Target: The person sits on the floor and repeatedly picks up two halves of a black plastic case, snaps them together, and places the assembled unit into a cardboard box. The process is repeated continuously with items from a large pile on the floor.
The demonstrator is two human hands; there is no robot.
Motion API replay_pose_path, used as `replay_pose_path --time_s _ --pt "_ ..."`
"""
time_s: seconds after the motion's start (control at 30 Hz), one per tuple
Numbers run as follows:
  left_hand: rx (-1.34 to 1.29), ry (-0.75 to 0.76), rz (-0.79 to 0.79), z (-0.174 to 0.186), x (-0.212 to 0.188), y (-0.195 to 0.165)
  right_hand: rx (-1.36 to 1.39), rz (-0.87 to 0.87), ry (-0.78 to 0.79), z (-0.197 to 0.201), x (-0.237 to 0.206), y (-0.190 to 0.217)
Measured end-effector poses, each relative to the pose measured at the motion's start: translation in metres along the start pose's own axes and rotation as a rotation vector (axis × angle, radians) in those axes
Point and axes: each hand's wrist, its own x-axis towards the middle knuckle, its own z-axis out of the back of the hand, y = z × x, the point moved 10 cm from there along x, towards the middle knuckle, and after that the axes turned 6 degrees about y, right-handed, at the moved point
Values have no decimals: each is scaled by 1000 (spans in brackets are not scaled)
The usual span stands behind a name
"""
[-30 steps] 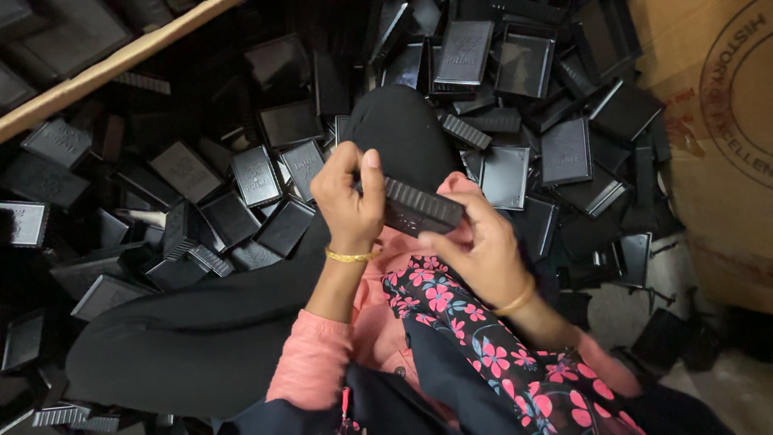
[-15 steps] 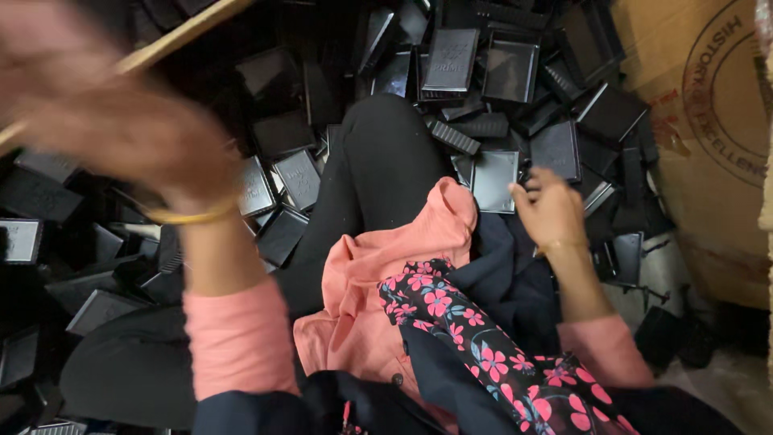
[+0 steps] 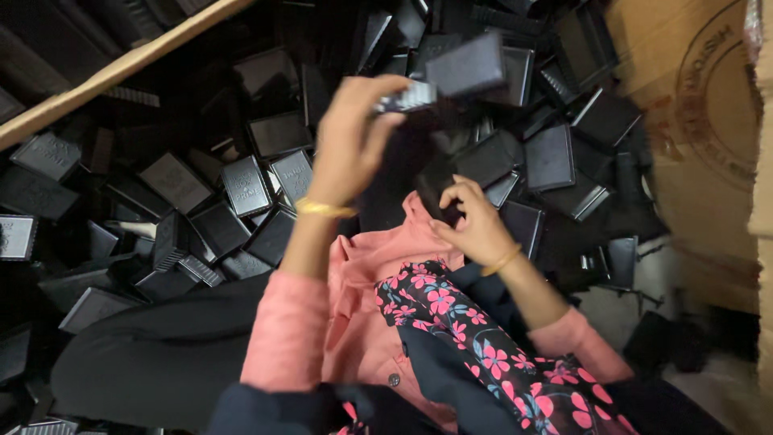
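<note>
left hand [image 3: 350, 141] lifts black tray [image 3: 463, 68]; brown carton [image 3: 692, 121] at right

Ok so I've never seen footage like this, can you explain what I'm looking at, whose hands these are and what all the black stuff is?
There is no machine here. The one picture comes from a camera worn on a person's head, looking down at their own lap and hands. The person sits among a big heap of flat black plastic trays. Their left hand is raised and grips a ribbed black plastic piece, blurred by motion, with another tray just beyond it; whether that one is held too is unclear. Their right hand rests lower, fingers on a dark piece at the knee. A wooden bar crosses top left and a cardboard box stands at right.
</note>
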Motion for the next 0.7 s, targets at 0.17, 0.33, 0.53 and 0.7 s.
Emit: replay_pose_path --time_s 0.17,0.33,0.53,0.7 --pt "-1129 -437 327 40 -58 46 -175 353 98 -52 -13 105" --pt "-1629 -412 298 28 -68 49 241 183 565 -63 -27 137" --pt "-1422 -339 328 -29 -63 35 755 -4 98 21 11 101" --pt "-1031 -347 220 -23 -57 18 757 48 81 -3 14 114"
